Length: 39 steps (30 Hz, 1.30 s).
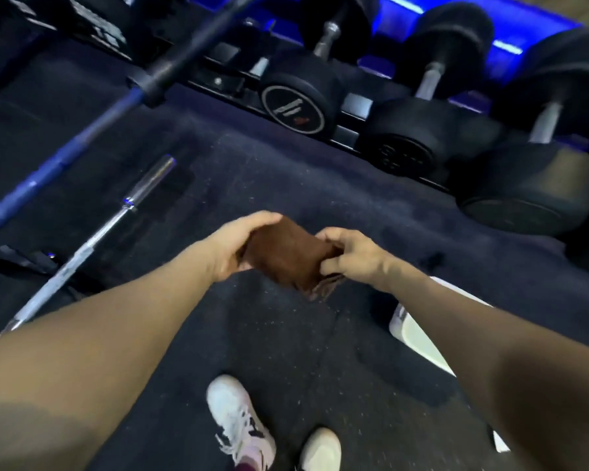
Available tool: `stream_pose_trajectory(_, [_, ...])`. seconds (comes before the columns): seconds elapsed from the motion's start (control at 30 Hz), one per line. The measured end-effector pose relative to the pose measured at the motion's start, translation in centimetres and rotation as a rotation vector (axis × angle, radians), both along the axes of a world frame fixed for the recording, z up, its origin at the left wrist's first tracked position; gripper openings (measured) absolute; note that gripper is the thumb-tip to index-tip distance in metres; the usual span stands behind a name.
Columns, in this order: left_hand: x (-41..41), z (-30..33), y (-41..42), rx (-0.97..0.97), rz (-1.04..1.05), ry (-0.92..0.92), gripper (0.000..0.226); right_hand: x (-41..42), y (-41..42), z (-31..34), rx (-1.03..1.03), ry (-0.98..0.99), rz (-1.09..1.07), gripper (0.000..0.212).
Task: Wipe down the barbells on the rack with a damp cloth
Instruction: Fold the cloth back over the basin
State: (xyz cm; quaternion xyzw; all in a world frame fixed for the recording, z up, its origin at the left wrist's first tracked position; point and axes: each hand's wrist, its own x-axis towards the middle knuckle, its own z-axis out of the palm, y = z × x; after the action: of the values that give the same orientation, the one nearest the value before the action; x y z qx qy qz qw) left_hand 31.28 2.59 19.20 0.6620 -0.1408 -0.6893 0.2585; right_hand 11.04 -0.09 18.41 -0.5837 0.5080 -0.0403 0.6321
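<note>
- We see both hands held out in front at mid-frame, sharing one brown cloth between them.
- Left hand: fingers curled over the cloth's left end, thumb beneath — clamped on it.
- Right hand: fingers pinch the cloth's right edge, where folded layers hang down below the knuckles.
- We judge the two-handed hold is for folding or bunching the cloth into a pad that fits one palm; no bar is touched yet.
- Whether the cloth is damp we cannot tell.
- A chrome barbell lies low at the left, well apart from the hands; a blue bar runs diagonally above it, out of focus.
- Dumbbells sit in a row on the rack ahead, heads outward — presumably so the handles stay reachable.
- White shoes stand on the dark rubber floor, facing the rack.
- Next move likely calls for freeing one hand and turning left toward the bars.
</note>
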Motion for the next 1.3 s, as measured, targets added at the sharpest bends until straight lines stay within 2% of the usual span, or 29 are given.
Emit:
stream_pose_trajectory(0.07, [-2.3, -0.9, 0.1, 0.028, -0.194, -0.037, 0.039, -3.1, 0.6, -0.6, 0.016, 0.024, -0.117, 0.035])
stream_pose_trajectory(0.1, [-3.7, -1.3, 0.2, 0.009, -0.22, -0.032, 0.038, -4.7, 0.9, -1.0, 0.031, 0.047, -0.208, 0.034])
stream_pose_trajectory(0.2, [-8.0, -2.6, -0.2, -0.066, -0.182, -0.008, 0.032, -9.1, 2.0, -2.3, 0.089, 0.118, -0.459, 0.026])
stream_pose_trajectory(0.3, [-12.2, -3.9, -0.2, -0.08, -0.137, 0.043, 0.036, -12.1, 3.4, -3.6, 0.123, 0.063, -0.678, 0.01])
stream_pose_trajectory(0.4, [-16.4, -5.6, -0.2, -0.065, -0.122, 0.025, 0.038, -15.0, 4.5, -4.6, 0.13, -0.016, -0.875, 0.018])
stream_pose_trajectory(0.47, [-19.0, -7.3, -0.2, -0.061, -0.196, -0.002, 0.041, -17.4, 5.1, -6.0, 0.134, -0.043, -0.948, 0.015])
stream_pose_trajectory(0.53, [-21.5, -9.3, -0.3, -0.044, -0.27, -0.041, 0.046, -19.8, 5.3, -8.1, 0.117, 0.004, -0.957, 0.009])
stream_pose_trajectory(0.7, [-28.1, -15.8, -0.4, -0.048, -0.343, -0.187, 0.055, -26.0, 3.3, -13.6, -0.036, 0.232, -0.909, 0.033])
stream_pose_trajectory(0.87, [-33.6, -21.9, -1.1, -0.007, -0.218, -0.248, 0.036, -30.1, 0.0, -18.4, -0.175, 0.43, -0.733, 0.041])
stream_pose_trajectory(0.97, [-35.7, -24.7, -1.6, -0.01, -0.239, -0.309, 0.035, -31.4, -2.0, -21.1, -0.213, 0.523, -0.641, 0.033])
stream_pose_trajectory(1.07, [-37.0, -25.6, -1.6, -0.092, -0.432, -0.571, 0.043, -32.5, -3.0, -23.8, -0.269, 0.574, -0.587, 0.028])
stream_pose_trajectory(1.13, [-37.3, -25.3, -1.3, -0.303, -0.595, -0.799, 0.048, -32.9, -3.2, -25.2, -0.304, 0.595, -0.552, 0.03])
stream_pose_trajectory(1.17, [-37.2, -25.4, -1.0, -0.442, -0.695, -0.857, 0.049, -32.9, -3.3, -25.7, -0.314, 0.596, -0.551, 0.031])
stream_pose_trajectory(1.23, [-37.0, -25.9, -0.8, -0.609, -0.943, -0.885, 0.051, -33.1, -3.2, -26.3, -0.334, 0.591, -0.559, 0.033])
stream_pose_trajectory(1.3, [-37.0, -26.6, -0.7, -0.577, -1.095, -0.859, 0.052, -33.0, -2.9, -26.1, -0.398, 0.602, -0.554, 0.037])
